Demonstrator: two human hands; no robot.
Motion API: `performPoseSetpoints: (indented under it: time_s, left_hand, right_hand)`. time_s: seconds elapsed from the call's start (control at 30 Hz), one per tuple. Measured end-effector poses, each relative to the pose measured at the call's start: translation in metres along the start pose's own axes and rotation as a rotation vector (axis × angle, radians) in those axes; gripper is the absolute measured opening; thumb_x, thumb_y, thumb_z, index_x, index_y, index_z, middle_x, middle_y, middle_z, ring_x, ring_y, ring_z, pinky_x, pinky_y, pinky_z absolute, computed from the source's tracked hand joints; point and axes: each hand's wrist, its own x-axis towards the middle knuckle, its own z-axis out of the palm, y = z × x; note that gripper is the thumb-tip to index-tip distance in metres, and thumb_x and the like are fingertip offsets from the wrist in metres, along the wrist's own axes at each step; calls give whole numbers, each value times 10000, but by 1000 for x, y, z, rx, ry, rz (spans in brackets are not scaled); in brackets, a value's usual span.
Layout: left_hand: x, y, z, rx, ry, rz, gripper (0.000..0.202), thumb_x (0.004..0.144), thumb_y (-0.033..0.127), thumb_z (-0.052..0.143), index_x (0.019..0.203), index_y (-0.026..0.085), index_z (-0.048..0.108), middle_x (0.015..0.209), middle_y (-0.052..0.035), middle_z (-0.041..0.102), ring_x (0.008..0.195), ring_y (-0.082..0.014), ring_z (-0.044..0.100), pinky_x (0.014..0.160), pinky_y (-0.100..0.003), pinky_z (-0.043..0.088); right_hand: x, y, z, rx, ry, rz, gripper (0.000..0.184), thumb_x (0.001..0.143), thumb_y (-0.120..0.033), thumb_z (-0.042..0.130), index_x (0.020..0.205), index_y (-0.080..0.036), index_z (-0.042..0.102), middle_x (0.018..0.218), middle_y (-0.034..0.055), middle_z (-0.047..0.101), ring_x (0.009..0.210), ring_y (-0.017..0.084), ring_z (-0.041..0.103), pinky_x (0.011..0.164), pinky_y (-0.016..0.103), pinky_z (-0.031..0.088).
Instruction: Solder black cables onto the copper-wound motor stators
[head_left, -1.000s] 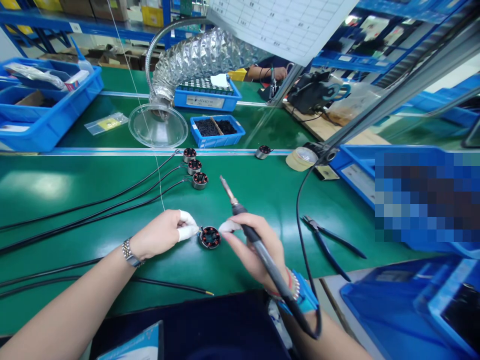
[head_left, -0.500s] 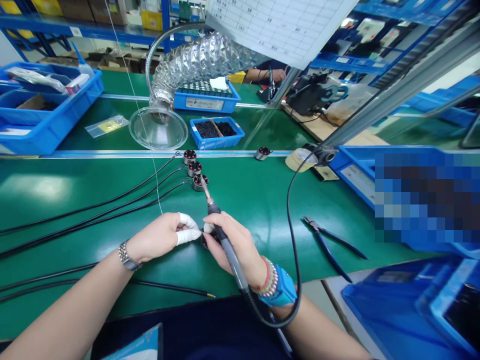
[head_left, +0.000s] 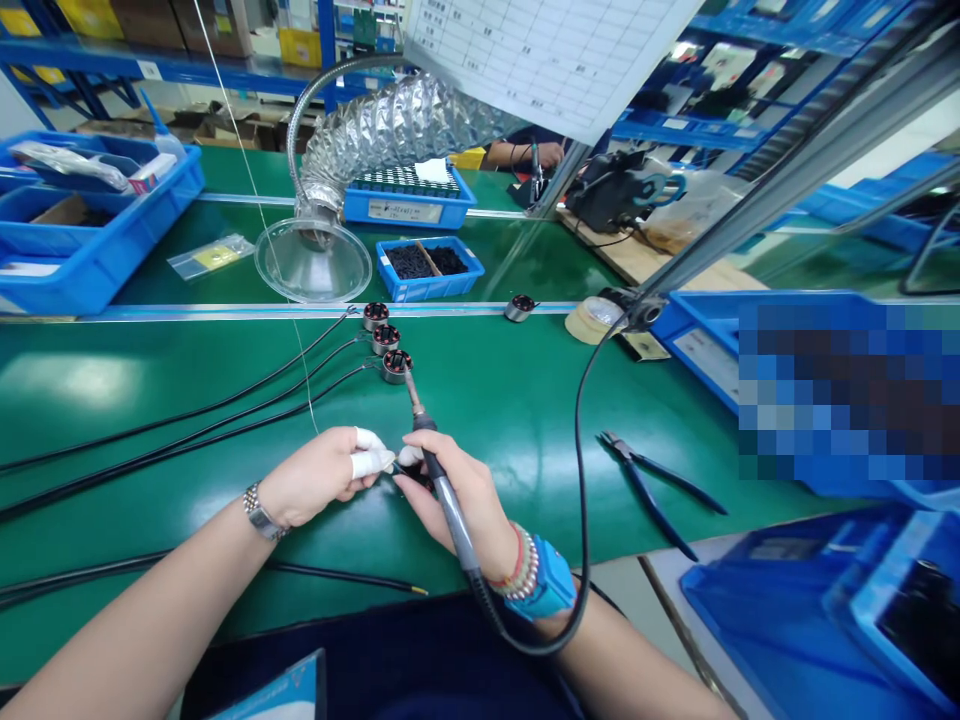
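Observation:
My left hand point(head_left: 322, 478), with white finger cots, pinches a small round motor stator on the green mat; the stator is almost wholly hidden between my two hands. My right hand point(head_left: 457, 495) is closed round a soldering iron point(head_left: 433, 470), whose tip points away toward a row of three stators point(head_left: 384, 340) wired to black cables point(head_left: 187, 420). The right thumb and forefinger also touch the hidden stator. A thin solder wire point(head_left: 277, 280) hangs down near my left hand.
Black pliers point(head_left: 645, 485) lie at the right. A clear fume funnel point(head_left: 313, 262) on a foil hose, blue parts bins point(head_left: 430, 267), a lone stator point(head_left: 519, 307) and a tape roll point(head_left: 596, 320) sit behind. Big blue bins point(head_left: 82, 240) stand left; another person's hand shows far back.
My right hand swung in over the stator and turned, so the iron's tip moved left toward the three wired stators. The stator is now covered. My left hand barely moved.

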Motion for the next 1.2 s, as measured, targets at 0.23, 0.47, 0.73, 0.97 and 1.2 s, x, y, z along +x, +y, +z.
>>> performPoseSetpoints:
  time_s: [0.23,0.47,0.73,0.97,1.2]
  left_hand:
    - [1,-3,1,-111,-36,-19,273,725,380,547,635,153,424,539,63,376,421,-28,258,393,-179,128]
    - [-1,0,-3,279,27,83,333,763,466,482,651,152,488,547,36,446,462,-67,372,431,-189,286]
    - [1,-3,0,175,23,87,241,756,364,492,675,141,536,568,36,462,472,-61,365,440,-184,271]
    - [6,-7,-2,52,26,49,273,724,389,520,631,132,505,556,34,452,443,-50,327,417,-190,210]
    - [2,-3,0,18,18,28,265,708,383,531,641,128,508,563,33,446,458,-50,331,413,-180,201]
  right_hand:
    - [4,0,4,-16,64,-53,264,790,-86,508,1028,-198,492,825,21,590,709,123,566,683,243,486]
    - [14,10,-5,-18,-38,-142,218,803,-102,507,999,-197,501,771,12,578,659,111,542,632,223,469]
    - [9,14,3,122,98,3,256,761,-120,584,984,-215,503,772,-12,602,641,100,584,631,202,494]
    - [-10,6,-9,14,101,-31,260,772,-126,592,995,-225,500,832,21,600,737,134,585,709,258,498]
    - [-7,10,-1,2,43,-10,218,783,-137,539,986,-211,510,794,19,586,684,128,572,665,246,488]
